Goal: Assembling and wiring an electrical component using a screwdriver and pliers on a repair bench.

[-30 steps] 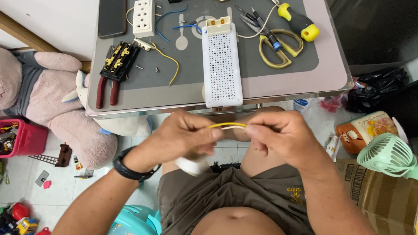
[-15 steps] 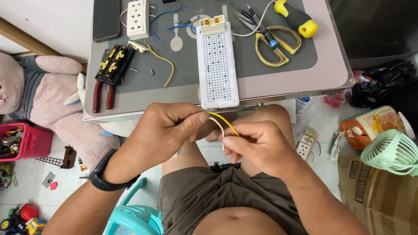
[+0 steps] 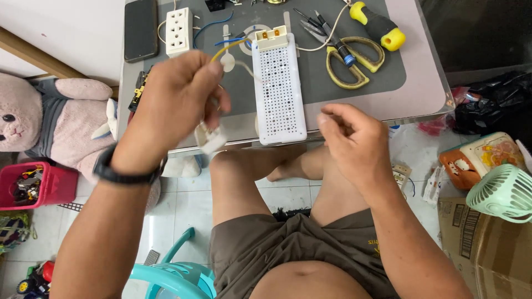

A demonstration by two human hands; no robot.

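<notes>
Two hands work above the near edge of a grey-topped table (image 3: 421, 83), and the largest thing between them is the white perforated housing (image 3: 279, 88), a long slab whose long axis runs from the near edge towards the far side, with two orange terminals at its far end. The left hand (image 3: 177, 99) is raised over the table just left of that slab; its fingers are curled closed around a small white plug-like part (image 3: 209, 138) that hangs below the palm, and a yellow wire (image 3: 228, 49) arcs out from the fingertips towards the right and far, its tip ending close to the terminal end of the housing. So the wire lies between the left hand and the housing's far end, and the left hand is plainly the nearer of the two to it. The right hand (image 3: 352, 133) sits at the near right corner of the slab, well apart from the wire, thumb and forefinger pinched loosely together; whether anything small is held in that pinch I cannot tell. Further off lie yellow-handled scissors (image 3: 349, 61) at the right, a yellow-handled screwdriver (image 3: 377, 25) beyond them, a white socket strip (image 3: 178, 30) and a dark phone (image 3: 141, 29) at the far left.
</notes>
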